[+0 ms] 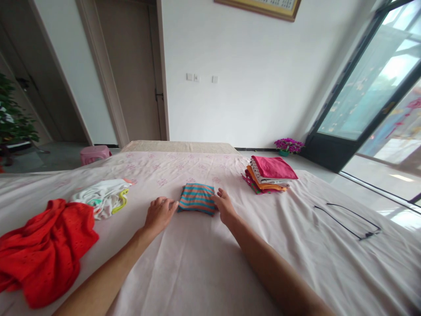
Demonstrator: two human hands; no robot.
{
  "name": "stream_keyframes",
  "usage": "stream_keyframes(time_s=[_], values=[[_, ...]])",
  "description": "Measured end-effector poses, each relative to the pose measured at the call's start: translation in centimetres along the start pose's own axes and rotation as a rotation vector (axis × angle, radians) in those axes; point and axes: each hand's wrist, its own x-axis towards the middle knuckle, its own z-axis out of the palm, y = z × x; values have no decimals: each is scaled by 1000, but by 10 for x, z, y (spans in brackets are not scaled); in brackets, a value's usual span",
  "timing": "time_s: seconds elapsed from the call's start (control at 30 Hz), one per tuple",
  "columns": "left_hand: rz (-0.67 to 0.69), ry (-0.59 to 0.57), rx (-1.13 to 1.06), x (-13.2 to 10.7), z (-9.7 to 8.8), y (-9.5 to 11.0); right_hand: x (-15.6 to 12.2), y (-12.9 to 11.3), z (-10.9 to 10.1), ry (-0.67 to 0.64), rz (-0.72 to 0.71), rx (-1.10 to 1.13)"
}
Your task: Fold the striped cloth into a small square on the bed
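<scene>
A small folded garment with teal and orange stripes (197,199) lies flat on the bedsheet, between my two hands. At its left edge is my left hand (161,213), palm down with fingers loosely bent and apart, the thumb by the garment's corner. On the other side my right hand (225,205) has its thumb at the right edge and its fingers spread, gripping nothing. Further right stands a stack of folded clothes (271,174) with a pink-red piece on top. Crumpled at the left are a red garment (49,250) and a white one with yellow trim (103,197).
A pair of dark-framed glasses (362,228) rests on the sheet (190,272) at the right. Beyond the bed are a pink stool (95,154), a pot of purple flowers (288,145), a closed door (128,66) and a glass door (365,96).
</scene>
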Motion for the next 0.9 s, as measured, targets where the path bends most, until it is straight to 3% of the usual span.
stream_keyframes(time_s=[0.1,0.2,0.3,0.43,0.63,0.77,0.9], values=[[-96,-16,-128,13,11,13,-4,-9,-6,9,240,253],[-183,-52,-238,24,19,21,-6,-16,-14,-57,315,302],[-274,-126,-431,26,20,29,-5,-18,-21,-166,344,331],[-358,-176,-715,13,15,41,-1,-19,-24,-335,273,360],[-563,-67,-1283,-14,17,55,9,-19,-35,-34,152,144],[-595,-7,-1470,-16,16,58,10,-21,-49,-60,159,161],[-486,-24,-1580,-10,13,62,5,-18,-43,-143,267,420]])
